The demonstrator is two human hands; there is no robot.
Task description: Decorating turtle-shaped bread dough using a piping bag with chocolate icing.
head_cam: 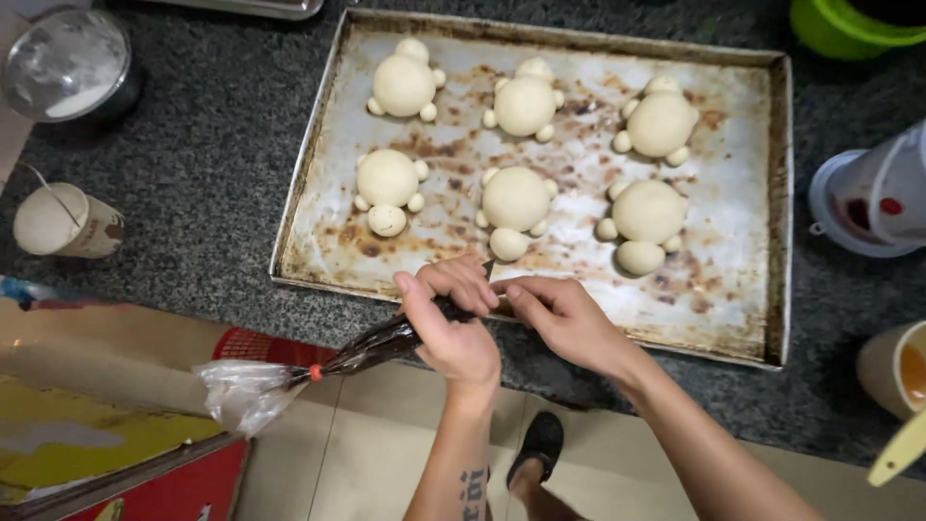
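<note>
At the near edge of the baking tray [318, 125], the left hand [453, 323] is closing its fingers tight around a dark-filled piping bag [371, 347], whose knotted clear tail is trailing off to the tray's near-left. The right hand [564, 318] is curling beside it, fingertips pinching at the bag's tip. Just beyond both hands, the middle turtle-shaped dough bun [514, 203] is sitting on the tray.

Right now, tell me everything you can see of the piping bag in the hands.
The piping bag is clear plastic with dark filling, lying nearly level over the counter's edge. A red tie pinches it; loose crumpled plastic flares beyond. The left hand grips its body, the right hand pinches near the tip, which points at the baking tray.
</note>
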